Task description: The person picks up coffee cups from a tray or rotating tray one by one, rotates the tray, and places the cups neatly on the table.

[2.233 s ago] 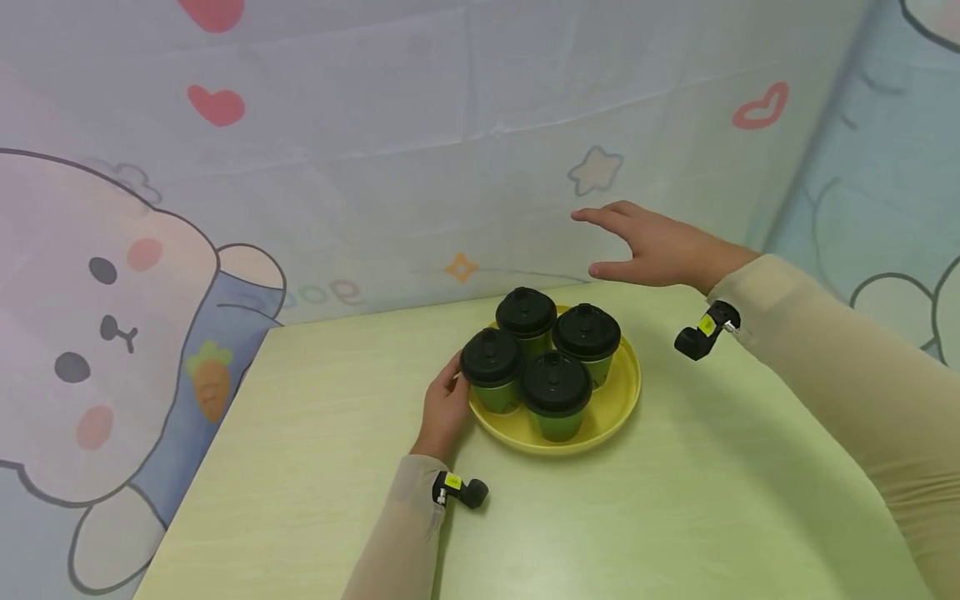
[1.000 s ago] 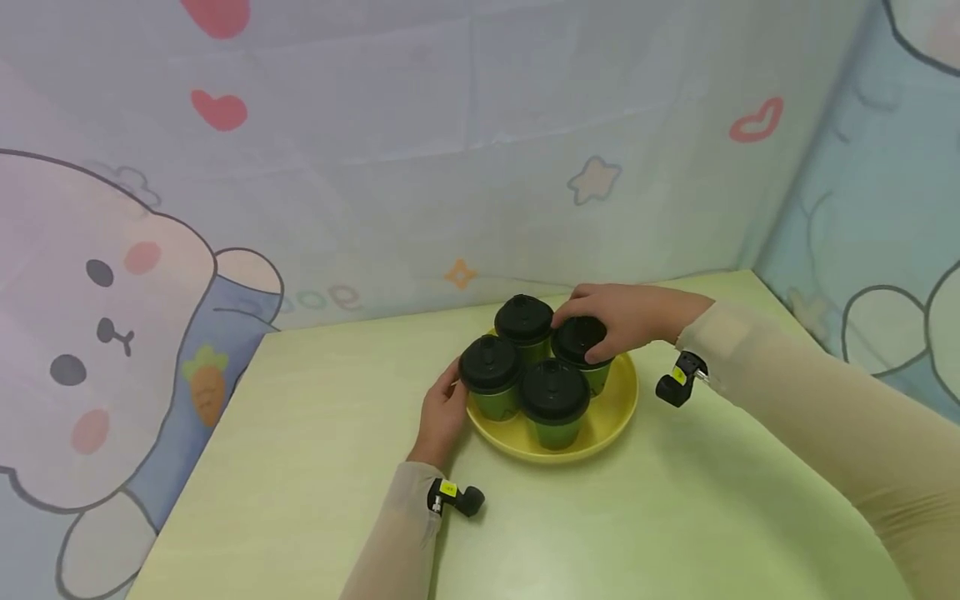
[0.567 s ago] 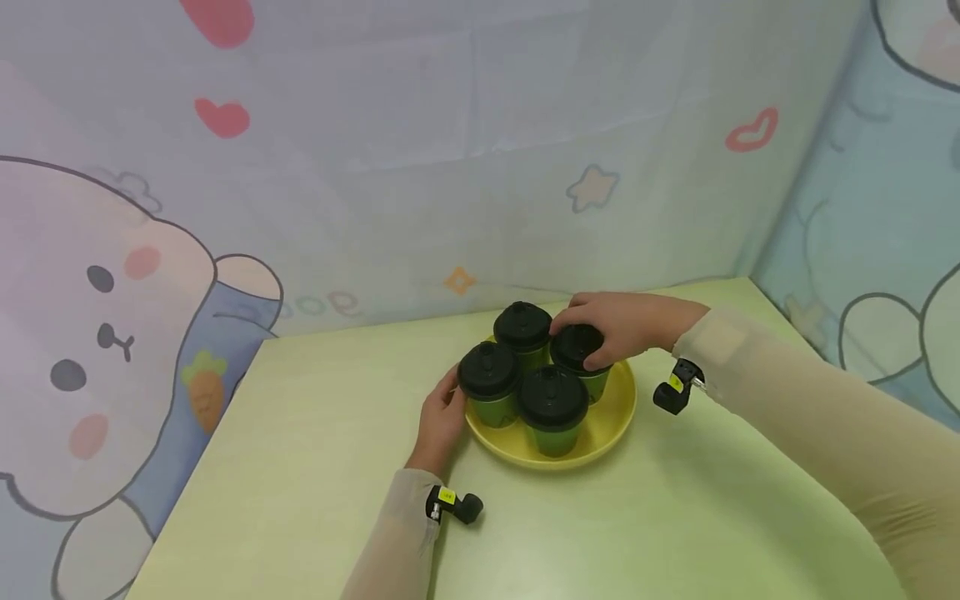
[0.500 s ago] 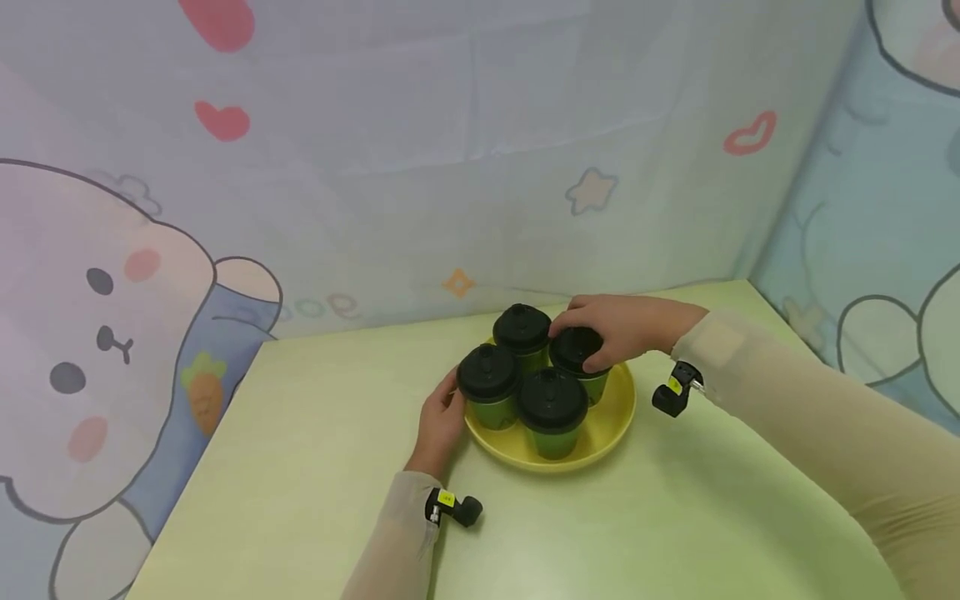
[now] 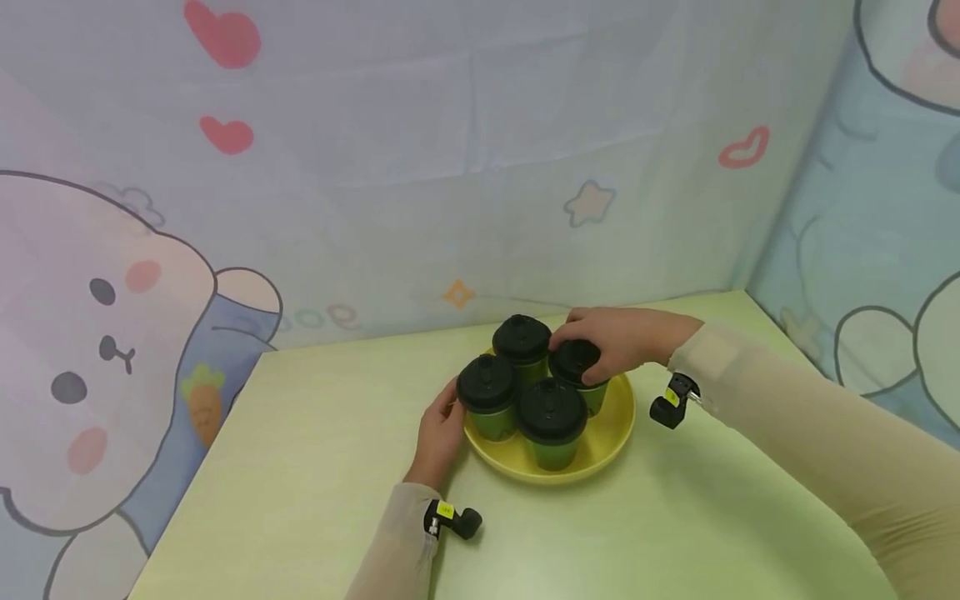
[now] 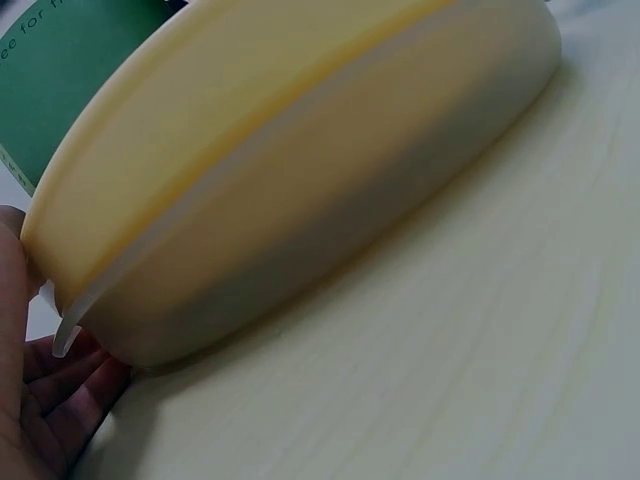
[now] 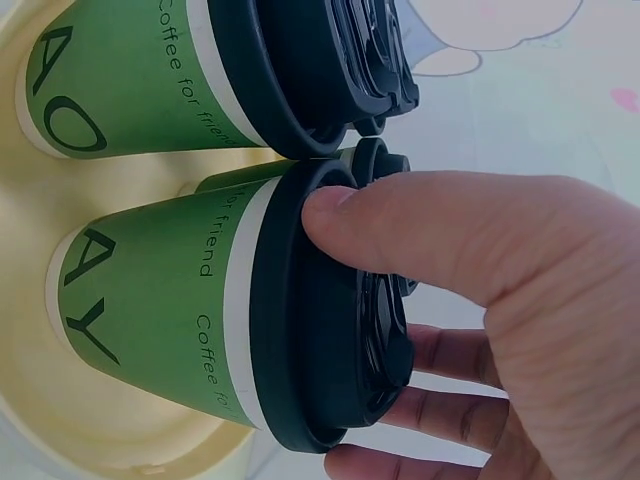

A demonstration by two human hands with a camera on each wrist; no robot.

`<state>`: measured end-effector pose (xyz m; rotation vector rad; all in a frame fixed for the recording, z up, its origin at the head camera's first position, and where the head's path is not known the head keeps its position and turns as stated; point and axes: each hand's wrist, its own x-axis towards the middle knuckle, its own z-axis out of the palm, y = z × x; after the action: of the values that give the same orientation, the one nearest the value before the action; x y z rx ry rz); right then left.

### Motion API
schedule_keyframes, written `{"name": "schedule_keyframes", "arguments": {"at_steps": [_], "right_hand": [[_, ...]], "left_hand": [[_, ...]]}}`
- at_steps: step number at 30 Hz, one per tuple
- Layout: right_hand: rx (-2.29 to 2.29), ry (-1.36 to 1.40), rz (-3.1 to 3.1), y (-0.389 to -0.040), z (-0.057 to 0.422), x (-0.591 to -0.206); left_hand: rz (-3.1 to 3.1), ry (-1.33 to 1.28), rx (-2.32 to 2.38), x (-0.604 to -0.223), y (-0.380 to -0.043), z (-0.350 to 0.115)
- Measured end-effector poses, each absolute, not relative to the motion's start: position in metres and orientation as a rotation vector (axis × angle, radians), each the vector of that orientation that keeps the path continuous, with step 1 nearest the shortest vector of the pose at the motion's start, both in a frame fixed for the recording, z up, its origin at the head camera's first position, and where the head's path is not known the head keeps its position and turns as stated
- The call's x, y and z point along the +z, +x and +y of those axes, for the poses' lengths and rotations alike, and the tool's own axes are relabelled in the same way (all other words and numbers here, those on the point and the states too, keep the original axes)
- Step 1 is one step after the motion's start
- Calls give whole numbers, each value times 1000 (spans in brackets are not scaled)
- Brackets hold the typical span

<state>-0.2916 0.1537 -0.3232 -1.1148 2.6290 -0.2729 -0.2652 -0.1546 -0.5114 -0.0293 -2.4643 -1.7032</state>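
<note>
While the left hand [image 5: 437,437] grips the yellow plate [image 5: 615,423] near the back edge of the desk [image 5: 337,442], the right hand [image 5: 622,337] clasps the rightmost lidded cup [image 5: 595,398].

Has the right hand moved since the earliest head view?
Yes. Judged against the star printed on the backdrop, the right hand has come down and slightly left, and now grips the lid of the rightmost cup.

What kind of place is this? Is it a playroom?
Maybe not a real playroom: it looks more like a little filming corner. A creased cloth backdrop with printed hearts hangs behind the table, and small black cameras sit on both sleeves.
</note>
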Motion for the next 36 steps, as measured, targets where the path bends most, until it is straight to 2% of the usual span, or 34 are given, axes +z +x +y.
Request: {"name": "schedule_keyframes", "arguments": {"at_steps": [11,36], "right_hand": [[-251,-1148,2635,-296,155,-321],[-258,-1101,2725,-305,184,-286]], "left_hand": [[-2448,-35,-1719,-513,-268,-153],[-2442,-63,-1690,-517,-274,-157]]}}
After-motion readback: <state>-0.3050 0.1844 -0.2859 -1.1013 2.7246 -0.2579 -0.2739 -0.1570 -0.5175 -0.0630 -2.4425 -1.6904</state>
